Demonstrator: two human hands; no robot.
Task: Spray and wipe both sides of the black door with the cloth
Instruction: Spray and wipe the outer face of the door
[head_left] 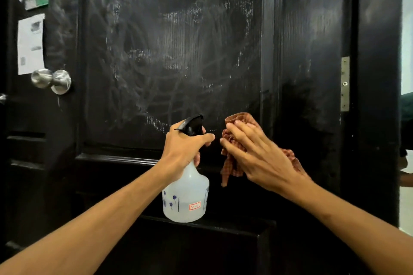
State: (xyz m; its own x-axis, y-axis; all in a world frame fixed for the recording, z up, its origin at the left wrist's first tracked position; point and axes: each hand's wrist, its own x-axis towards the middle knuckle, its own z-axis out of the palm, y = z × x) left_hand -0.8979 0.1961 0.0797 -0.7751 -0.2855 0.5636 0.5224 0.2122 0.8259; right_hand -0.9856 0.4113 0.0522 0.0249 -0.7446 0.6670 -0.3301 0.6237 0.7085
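Black door (174, 51) fills the view, its upper panel smeared with wipe swirls, so this side looks partly done and the other side unseen. Left hand (185, 152) grips the spray bottle (186, 194); right hand (257, 156), fingers flat, presses the cloth (232, 163) against the panel's lower edge.

Single view only: head camera, wide-angle, worn by the person. Faces forward, slightly downward, square-on to the door (174, 51). Close range: the panel fills nearly the whole frame. Both forearms enter from the bottom corners; hands (187, 147) sit just below frame centre. Knob (52, 80) at left edge, hinge (345, 83) at right edge. Edges bow outward. No second view, so no overlap.
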